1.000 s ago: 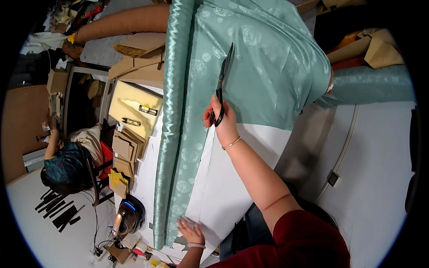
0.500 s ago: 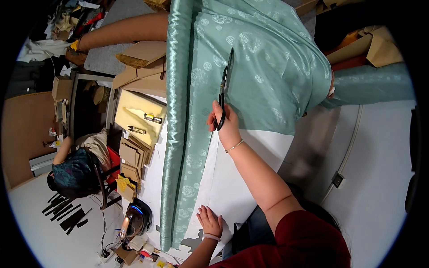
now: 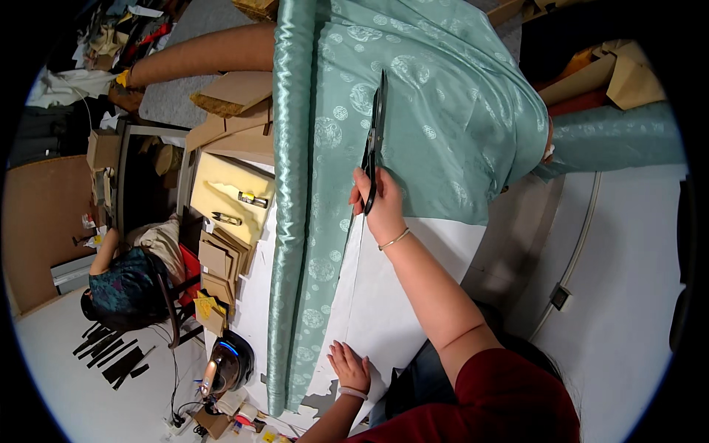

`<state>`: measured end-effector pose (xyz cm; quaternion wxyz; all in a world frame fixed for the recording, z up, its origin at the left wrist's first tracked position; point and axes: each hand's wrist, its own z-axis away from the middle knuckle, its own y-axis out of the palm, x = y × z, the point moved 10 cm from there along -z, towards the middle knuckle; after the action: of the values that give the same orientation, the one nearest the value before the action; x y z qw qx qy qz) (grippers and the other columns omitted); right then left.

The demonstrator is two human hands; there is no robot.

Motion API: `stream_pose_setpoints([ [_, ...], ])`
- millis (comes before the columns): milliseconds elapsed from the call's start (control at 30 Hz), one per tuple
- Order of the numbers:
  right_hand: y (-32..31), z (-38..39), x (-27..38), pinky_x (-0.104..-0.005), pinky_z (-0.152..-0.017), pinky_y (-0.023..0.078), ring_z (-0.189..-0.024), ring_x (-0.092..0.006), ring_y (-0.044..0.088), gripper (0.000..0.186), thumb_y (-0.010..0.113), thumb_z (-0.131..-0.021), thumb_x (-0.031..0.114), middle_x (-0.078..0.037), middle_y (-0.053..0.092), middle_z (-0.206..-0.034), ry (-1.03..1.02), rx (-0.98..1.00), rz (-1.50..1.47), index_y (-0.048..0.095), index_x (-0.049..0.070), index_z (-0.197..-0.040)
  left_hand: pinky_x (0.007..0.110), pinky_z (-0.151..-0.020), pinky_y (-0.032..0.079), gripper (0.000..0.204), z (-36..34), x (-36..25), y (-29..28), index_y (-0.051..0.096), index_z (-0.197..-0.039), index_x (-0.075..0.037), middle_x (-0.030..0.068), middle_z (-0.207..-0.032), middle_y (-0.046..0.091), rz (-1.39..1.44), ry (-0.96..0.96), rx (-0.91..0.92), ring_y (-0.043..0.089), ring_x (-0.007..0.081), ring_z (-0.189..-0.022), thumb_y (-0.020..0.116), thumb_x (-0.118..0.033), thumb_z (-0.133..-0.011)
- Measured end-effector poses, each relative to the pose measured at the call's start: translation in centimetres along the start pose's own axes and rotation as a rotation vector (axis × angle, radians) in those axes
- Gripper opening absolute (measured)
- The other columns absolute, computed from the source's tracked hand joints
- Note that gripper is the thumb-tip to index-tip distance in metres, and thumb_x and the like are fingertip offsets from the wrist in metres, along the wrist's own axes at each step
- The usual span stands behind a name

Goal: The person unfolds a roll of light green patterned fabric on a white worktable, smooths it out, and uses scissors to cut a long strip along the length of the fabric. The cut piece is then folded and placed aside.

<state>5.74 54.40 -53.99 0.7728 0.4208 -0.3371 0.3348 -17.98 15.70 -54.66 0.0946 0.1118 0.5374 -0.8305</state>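
My right hand (image 3: 382, 201) grips the black handles of large scissors (image 3: 377, 133), whose blades point away from me over sage-green satin fabric (image 3: 421, 148) with pale round motifs. Below the scissors the cloth is parted along a line: a long strip (image 3: 319, 269) lies on the left, beside a rolled length of the same fabric (image 3: 289, 221). To the right of the parting, white table covering (image 3: 399, 258) shows up to the cloth's near edge. My left hand (image 3: 351, 369) rests flat on that covering, fingers spread, close to the strip's near end and holding nothing.
Left of the roll are yellow foam (image 3: 221, 184) with small tools on it, stacked cardboard pieces (image 3: 218, 258) and a steam iron (image 3: 230, 362). Another person (image 3: 133, 284) sits at far left. A brown fabric roll (image 3: 207, 53) and a second green roll (image 3: 617, 140) lie beyond.
My right hand and the scissors have shifted slightly, with the tips a little farther away and the blades more upright in view. My left hand stays flat in place.
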Motion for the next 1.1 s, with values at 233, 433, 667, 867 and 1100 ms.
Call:
stream_pose_setpoints([
  [233,-0.3,-1.2,1.9,-0.0238,-0.045,0.042,-0.047,-0.0088,0.051,0.045,0.073,-0.094,0.04,-0.006,0.058,-0.062,0.001,0.006,0.053,0.043,0.01,-0.076,0.065,-0.12,0.012,0.08,0.0,0.1,0.2,0.024,-0.151,0.011,0.0363,-0.158,0.018,-0.005,0.003,-0.011,0.017,0.0549,-0.147,0.064,-0.024,-0.092],
  [433,-0.4,-1.7,2.2,-0.0239,-0.045,0.042,-0.048,-0.01,0.053,0.051,0.074,-0.094,0.036,-0.008,0.059,-0.062,-0.011,0.018,0.012,0.034,0.014,-0.072,0.064,-0.12,0.012,0.079,0.0,0.2,0.3,0.026,-0.15,0.011,0.0359,-0.158,0.02,-0.008,0.0,-0.007,0.017,0.0545,-0.148,0.064,-0.025,-0.092],
  [667,0.1,-1.6,3.0,-0.0242,-0.045,0.043,-0.048,-0.0104,0.055,0.052,0.074,-0.094,0.037,-0.008,0.059,-0.063,-0.019,0.042,0.02,0.033,0.014,-0.071,0.064,-0.121,0.011,0.08,0.0,0.1,0.4,0.021,-0.152,0.011,0.0359,-0.16,0.015,-0.002,-0.005,0.02,0.014,0.0544,-0.148,0.062,-0.021,-0.092],
  [867,0.1,-1.9,3.2,-0.0244,-0.046,0.043,-0.048,-0.0107,0.053,0.05,0.072,-0.095,0.042,-0.008,0.059,-0.062,-0.02,0.032,0.031,0.037,0.013,-0.072,0.064,-0.12,0.011,0.079,0.0,0.2,0.4,0.025,-0.151,0.012,0.0359,-0.159,0.019,-0.009,-0.008,0.004,0.016,0.0541,-0.148,0.064,-0.025,-0.092],
  [1100,0.1,-1.8,3.2,-0.0255,-0.047,0.042,-0.047,-0.0106,0.051,0.044,0.071,-0.094,0.041,-0.006,0.059,-0.062,0.049,0.014,0.059,0.048,0.009,-0.076,0.064,-0.12,0.011,0.08,0.0,0.3,0.6,0.023,-0.15,0.012,0.0371,-0.159,0.016,0.007,-0.013,0.016,0.015,0.0552,-0.148,0.065,-0.019,-0.09],
])
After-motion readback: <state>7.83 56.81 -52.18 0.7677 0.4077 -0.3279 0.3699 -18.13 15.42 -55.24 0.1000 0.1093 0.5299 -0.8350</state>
